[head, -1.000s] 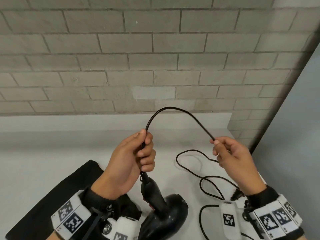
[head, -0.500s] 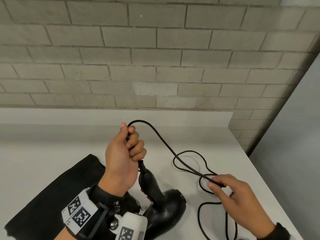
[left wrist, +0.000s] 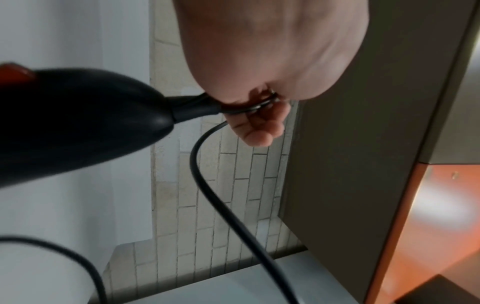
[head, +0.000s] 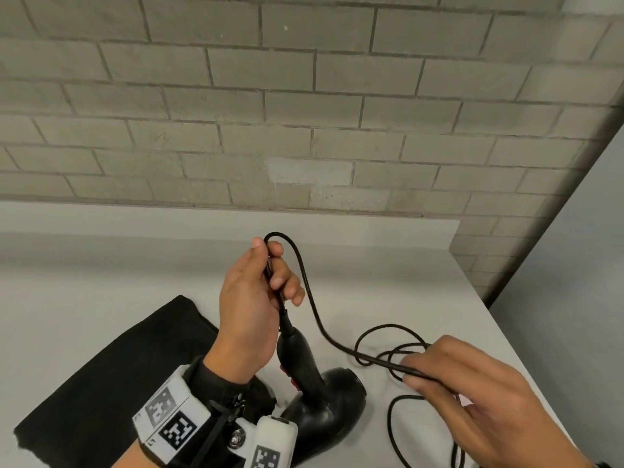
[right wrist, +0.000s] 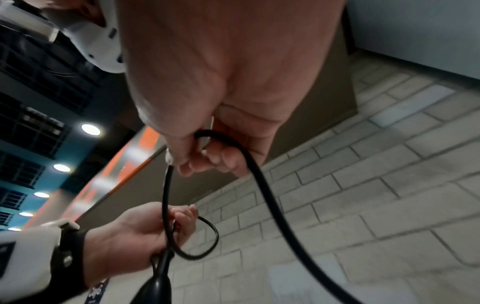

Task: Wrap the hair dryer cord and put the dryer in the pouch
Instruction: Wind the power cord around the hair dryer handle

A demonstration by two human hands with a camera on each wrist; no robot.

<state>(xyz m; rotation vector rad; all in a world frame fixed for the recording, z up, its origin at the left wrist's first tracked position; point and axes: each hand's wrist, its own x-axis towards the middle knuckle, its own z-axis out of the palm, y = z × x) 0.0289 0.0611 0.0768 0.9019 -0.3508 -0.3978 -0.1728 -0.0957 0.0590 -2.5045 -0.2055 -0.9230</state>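
A black hair dryer (head: 324,396) stands head down on the white table (head: 101,282), its handle pointing up. My left hand (head: 266,275) grips the black cord (head: 307,285) just above the handle's end, folded into a small loop (right wrist: 205,240) above my fingers. From there the cord runs down and right to my right hand (head: 435,376), which pinches it low over the table. In the left wrist view the handle (left wrist: 78,127) fills the left side, and my left hand (left wrist: 257,115) is curled round the cord. The black pouch (head: 111,376) lies flat at the left.
Loose loops of cord (head: 388,346) lie on the table under and left of my right hand. A grey brick wall (head: 304,113) stands behind the table. The table's right edge (head: 506,332) runs close past my right hand.
My right hand has come down from chest height to just above the table, still pinching the cord. The arch of cord has dropped into a small tight loop at my left hand.
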